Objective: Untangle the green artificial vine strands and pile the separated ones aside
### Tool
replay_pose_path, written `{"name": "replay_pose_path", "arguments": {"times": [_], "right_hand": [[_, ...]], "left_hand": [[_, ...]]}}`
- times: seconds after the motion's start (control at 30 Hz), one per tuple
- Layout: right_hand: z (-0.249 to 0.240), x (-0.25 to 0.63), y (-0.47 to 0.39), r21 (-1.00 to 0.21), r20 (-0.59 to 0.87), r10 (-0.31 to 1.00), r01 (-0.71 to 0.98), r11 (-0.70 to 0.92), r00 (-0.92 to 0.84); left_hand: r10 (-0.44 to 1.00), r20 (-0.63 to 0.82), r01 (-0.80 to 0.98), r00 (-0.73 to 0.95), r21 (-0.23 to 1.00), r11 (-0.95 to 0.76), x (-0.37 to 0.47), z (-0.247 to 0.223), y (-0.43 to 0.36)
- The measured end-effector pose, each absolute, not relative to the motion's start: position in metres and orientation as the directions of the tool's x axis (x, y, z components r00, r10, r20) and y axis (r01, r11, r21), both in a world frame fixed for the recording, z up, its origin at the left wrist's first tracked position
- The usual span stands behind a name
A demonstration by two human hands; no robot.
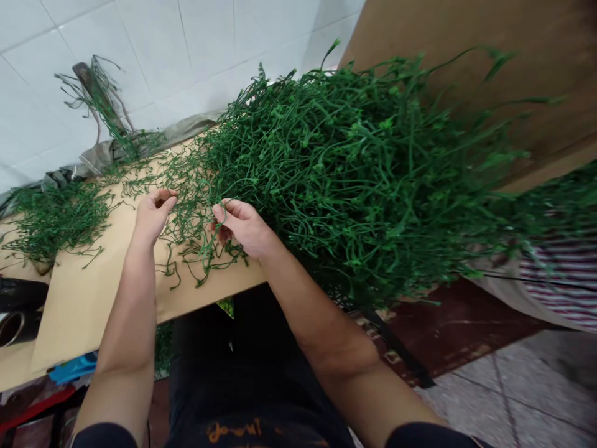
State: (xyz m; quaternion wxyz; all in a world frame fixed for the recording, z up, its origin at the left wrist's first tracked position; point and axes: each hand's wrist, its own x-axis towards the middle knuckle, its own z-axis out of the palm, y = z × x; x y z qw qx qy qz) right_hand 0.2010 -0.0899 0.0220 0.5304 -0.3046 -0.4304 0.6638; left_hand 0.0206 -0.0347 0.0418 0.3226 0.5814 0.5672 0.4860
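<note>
My right hand is closed, thumb against fingers, on a thin green plant stem that hangs down toward the board. To its left, my left hand has its thumb and fingertips pinched together over the board; whatever may be between them is too small to make out. Loose green stems lie scattered around and between both hands. Right beside my right hand rises a big tangled heap of the same green stems, with small pale green tips.
A tan board forms the work surface. Another pile of stems lies at its left, near dark rolls. Behind, a bunch of stems hangs on an upright stick against the tiled wall. A large brown panel stands at right.
</note>
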Motion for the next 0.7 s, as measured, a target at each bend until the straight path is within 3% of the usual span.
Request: {"name": "replay_pose_path", "arguments": {"times": [0.17, 0.37, 0.57, 0.7], "right_hand": [[0.024, 0.202, -0.090, -0.864, 0.018, 0.963, -0.490, -0.120, -0.269], [0.027, 0.198, -0.091, -0.897, 0.091, 0.974, -0.442, -0.011, -0.209], [0.016, 0.194, -0.084, -0.939, 0.147, 0.986, -0.324, 0.116, -0.076], [0.015, 0.191, -0.085, -0.944, 0.175, 0.979, -0.301, 0.135, -0.108]], "left_hand": [[0.965, 0.246, 0.442, -0.095, 0.879, -0.180, 0.031, 0.047, -0.049], [0.980, 0.111, 0.259, 0.168, 0.954, -0.153, 0.063, 0.054, -0.072], [0.983, 0.118, 0.081, 0.140, 0.988, -0.131, 0.080, 0.044, -0.070], [0.995, 0.092, -0.050, 0.042, 0.995, -0.090, 0.087, 0.039, -0.066]]}}
